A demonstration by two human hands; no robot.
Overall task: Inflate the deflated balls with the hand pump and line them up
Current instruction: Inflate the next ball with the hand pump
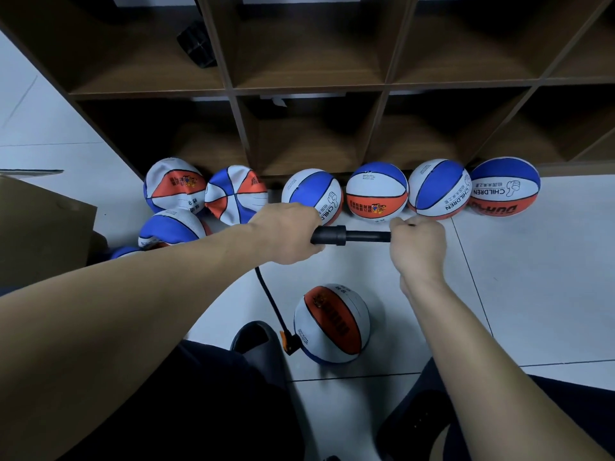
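A black hand pump (346, 235) lies level between my hands. My left hand (288, 232) grips its barrel, and my right hand (417, 242) grips the handle end, with a short length of rod showing between them. A black hose (271, 301) runs down from the pump to an orange-clipped nozzle (290, 342) plugged into a red, white and blue ball (332, 324) on the floor between my legs. Several round balls (377, 193) stand in a row against the shelf's base. Several crumpled, deflated balls (233, 194) lie at the left.
A dark wooden cubby shelf (309, 91) fills the back, with a black object (196, 44) in an upper cubby. A brown cardboard box (40, 227) stands at the left. My slipper (258, 344) sits beside the nozzle on white floor tiles (515, 294).
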